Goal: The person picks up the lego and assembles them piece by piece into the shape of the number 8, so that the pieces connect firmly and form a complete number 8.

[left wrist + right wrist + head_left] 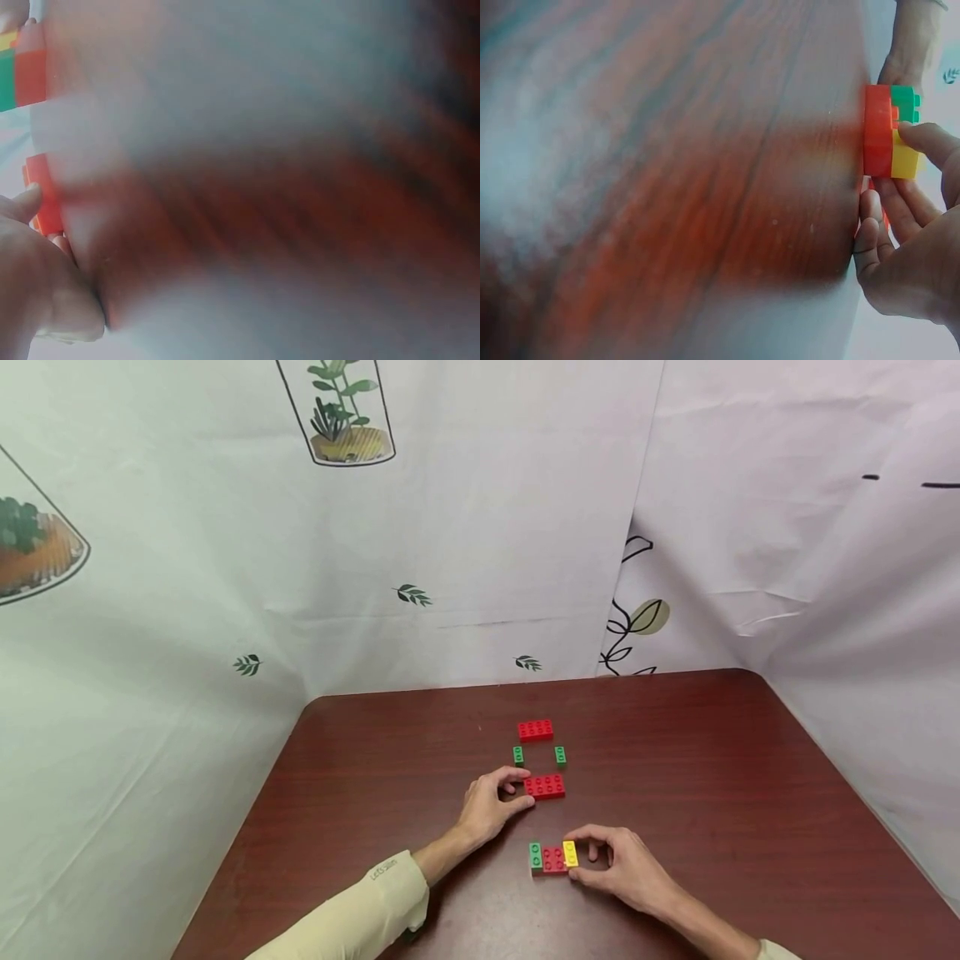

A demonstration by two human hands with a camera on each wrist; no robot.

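My left hand (487, 803) pinches the left end of a red eight-stud brick (544, 787) lying on the table, thumb on the near side and fingers on the far side. In the left wrist view, the thumb presses against that brick's red side (48, 196). Closer to me lies another red brick (553, 860), with a small green brick (536, 857) on its left end and a small yellow brick (571, 853) on its right end. My right hand (626, 868) grips the yellow brick between thumb and fingers. The right wrist view shows the yellow brick (904, 156) seated on the red one (877, 131).
Farther back on the brown table (375, 760) lies a third red brick (535, 731). Two small green bricks, one left (518, 756) and one right (560, 756), sit between it and the left hand's brick. White printed cloth (480, 527) hangs behind and beside the table.
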